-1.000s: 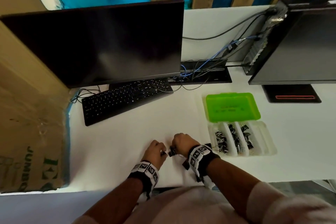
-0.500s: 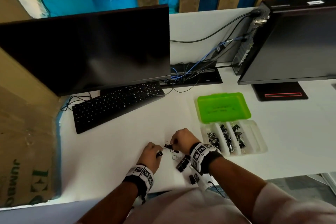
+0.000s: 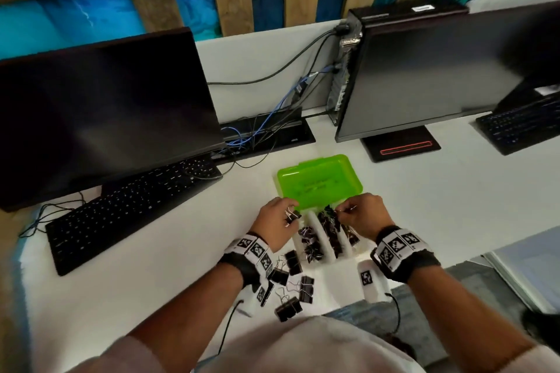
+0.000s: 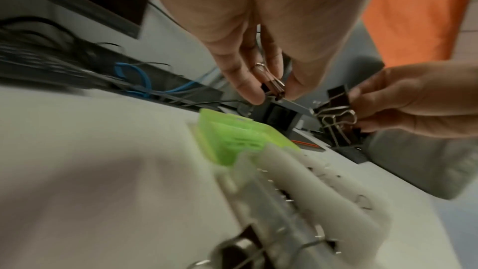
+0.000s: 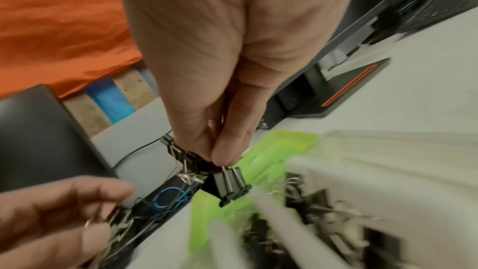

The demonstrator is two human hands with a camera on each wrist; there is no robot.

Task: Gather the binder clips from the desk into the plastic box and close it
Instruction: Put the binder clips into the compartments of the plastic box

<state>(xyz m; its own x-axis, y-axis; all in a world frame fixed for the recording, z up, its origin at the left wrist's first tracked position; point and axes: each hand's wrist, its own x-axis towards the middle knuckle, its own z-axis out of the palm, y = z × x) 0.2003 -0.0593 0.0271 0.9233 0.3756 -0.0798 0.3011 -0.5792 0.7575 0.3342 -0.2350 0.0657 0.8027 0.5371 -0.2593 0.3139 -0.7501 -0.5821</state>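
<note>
The clear plastic box (image 3: 315, 222) lies open on the white desk, its green lid (image 3: 318, 182) folded back. Its compartments hold many black binder clips (image 3: 310, 244). My left hand (image 3: 289, 216) pinches one binder clip (image 4: 274, 89) above the box's left end. My right hand (image 3: 342, 210) pinches a small bunch of binder clips (image 5: 227, 183) over the middle compartments, close to the lid (image 5: 284, 146). Several loose clips (image 3: 306, 285) lie on the desk by my left wrist, near the front edge.
A black keyboard (image 3: 133, 206) and a monitor (image 3: 103, 112) stand to the left. A second monitor (image 3: 430, 70), its stand (image 3: 400, 145) and a tangle of cables (image 3: 257, 130) are behind the box. A white tagged device (image 3: 369, 278) lies by my right wrist.
Both hands have lifted from the loose pile near the desk's front edge and moved forward and right over the open box, each carrying clips. The head view has shifted.
</note>
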